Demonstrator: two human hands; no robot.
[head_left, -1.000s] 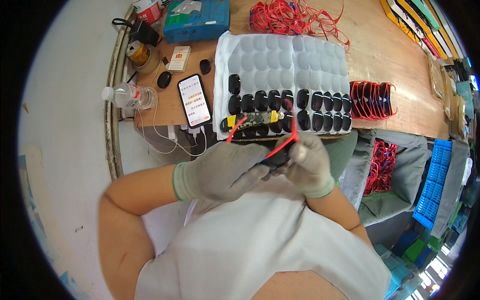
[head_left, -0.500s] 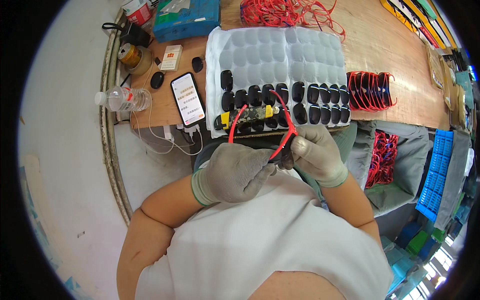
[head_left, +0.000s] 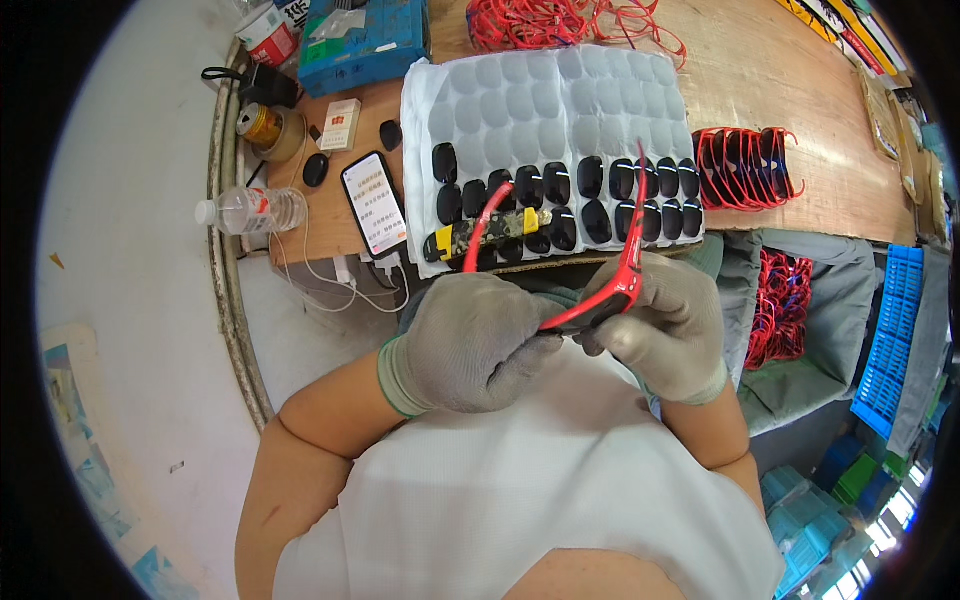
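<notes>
My left hand (head_left: 470, 342) and my right hand (head_left: 672, 325), both in grey gloves, grip a red glasses frame (head_left: 628, 275) low in front of my body. Its two temples point away from me, over the near edge of a pale moulded tray (head_left: 515, 108). The left fingers close around the left side of the front and hide it. A dark lens shows in the right side, where my right thumb and fingers pinch the rim. On the tray's nearer half sit rows of dark lenses (head_left: 591, 177). Across some of them lies a camouflage-patterned tool with yellow ends (head_left: 485, 235).
Left of the tray are a phone (head_left: 374, 205), a plastic bottle (head_left: 262, 210), a cigarette pack (head_left: 341, 125) and a blue box (head_left: 362, 50). Red frames are heaped (head_left: 525, 22) behind it; a row of red sunglasses (head_left: 745, 168) stands right. A grey-lined bin holds red frames (head_left: 780, 310).
My right hand has moved right and slightly toward me, turning the frame so its right temple swings outward. The two temples now stand farther apart. My left hand keeps its hold.
</notes>
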